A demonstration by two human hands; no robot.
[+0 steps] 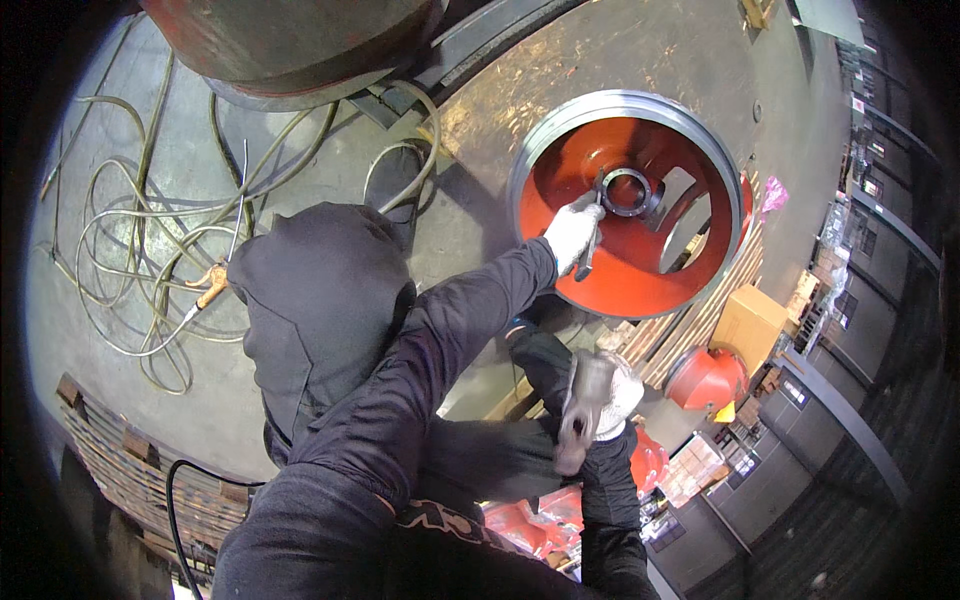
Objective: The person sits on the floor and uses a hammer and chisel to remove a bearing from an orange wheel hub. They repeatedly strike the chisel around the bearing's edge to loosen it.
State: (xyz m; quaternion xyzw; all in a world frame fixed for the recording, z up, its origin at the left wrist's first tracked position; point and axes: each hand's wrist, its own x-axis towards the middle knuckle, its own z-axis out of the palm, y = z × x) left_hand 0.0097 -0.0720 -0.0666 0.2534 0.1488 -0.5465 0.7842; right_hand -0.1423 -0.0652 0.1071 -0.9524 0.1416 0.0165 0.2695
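Note:
My left hand (571, 231), in a white glove, grips a dark metal chisel-like tool (585, 264). The tool's far end lies beside the bolt-holed hub ring (627, 192) inside a large round metal casting (637, 289). This casting has a bare machined rim and a red-painted inside, with an opening through its right side. My right hand (621, 397), also gloved, is below the casting and closed around a blurred metal hammer (583, 412). Its handle is mostly hidden.
A coiled air hose (142, 214) with an orange blow gun (212, 285) lies on the floor at left. A large dark cylinder (300, 45) stands at the top. Wooden slats (675, 330), a cardboard box (748, 324) and another red casting (705, 377) are at right. Stacked wood (150, 457) is lower left.

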